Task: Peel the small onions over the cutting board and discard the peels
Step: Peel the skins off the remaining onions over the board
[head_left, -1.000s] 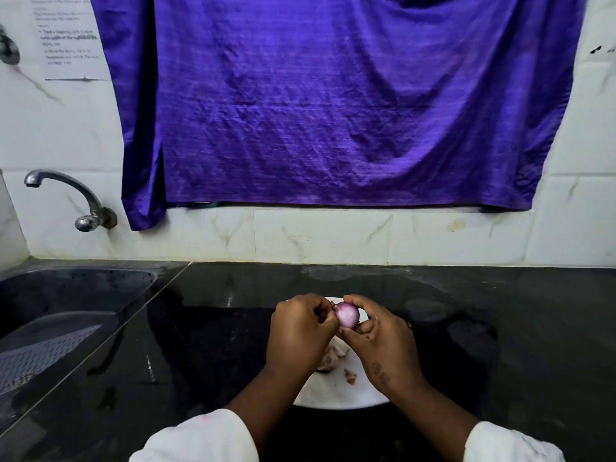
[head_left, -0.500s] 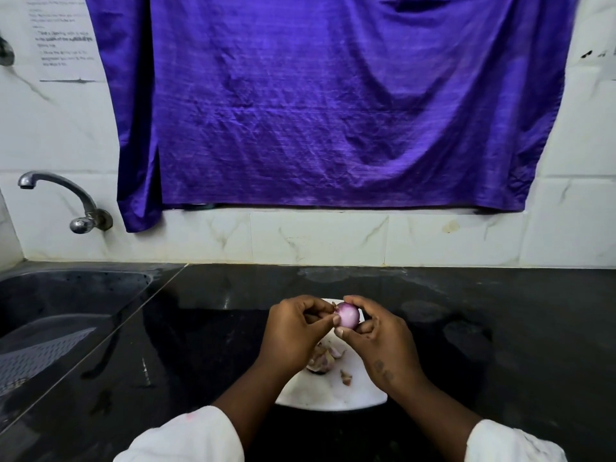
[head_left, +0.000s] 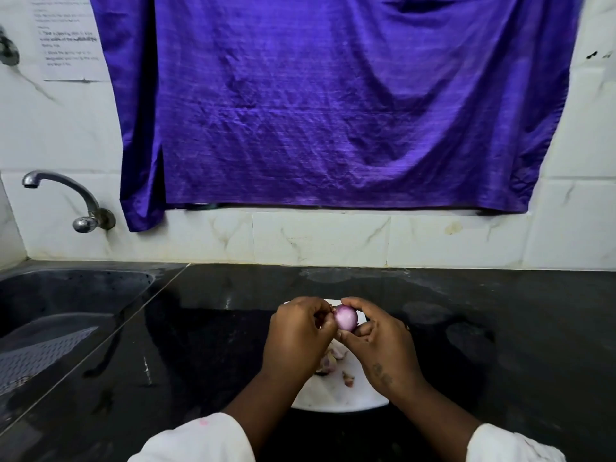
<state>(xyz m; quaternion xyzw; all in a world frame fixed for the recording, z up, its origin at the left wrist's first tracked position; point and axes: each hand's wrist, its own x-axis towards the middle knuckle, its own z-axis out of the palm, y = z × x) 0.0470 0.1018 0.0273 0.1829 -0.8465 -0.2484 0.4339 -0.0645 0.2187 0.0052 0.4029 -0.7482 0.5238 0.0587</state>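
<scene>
Two bare hands meet above a white cutting board (head_left: 340, 400) on a black tabletop (head_left: 500, 328). The right hand (head_left: 383, 341) has its grip closed around a small pink onion (head_left: 346, 317), held in the air over the board's far edge. The left hand (head_left: 298, 335) pinches at the onion's left side. Loose peels (head_left: 328, 361) lie on the board beneath. A steel sink (head_left: 50, 311) sits well to the left, below a purple cloth (head_left: 333, 105) on the tiled wall.

We see soft, even light; the glossy black worktop (head_left: 466, 328) around the grip throws pale glare patches. Wide-angle bending curves the wall tiles (head_left: 320, 238) at the edges; printed notice (head_left: 68, 38) text blurs.
</scene>
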